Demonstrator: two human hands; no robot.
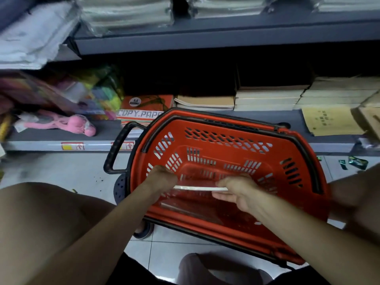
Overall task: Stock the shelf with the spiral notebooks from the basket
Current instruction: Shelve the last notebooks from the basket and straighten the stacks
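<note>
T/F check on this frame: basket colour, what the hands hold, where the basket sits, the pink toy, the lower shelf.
1. The basket is red. True.
2. Both hands, left hand and right hand, hold a flat item over the basket. True.
3. The basket stands on the upper shelf. False: it is down in front of the lower shelf, over the tiled floor.
4. A pink plush toy lies on the lower shelf. True.
5. The lower shelf holds no paper goods. False: stacks of notebooks sit there.
</note>
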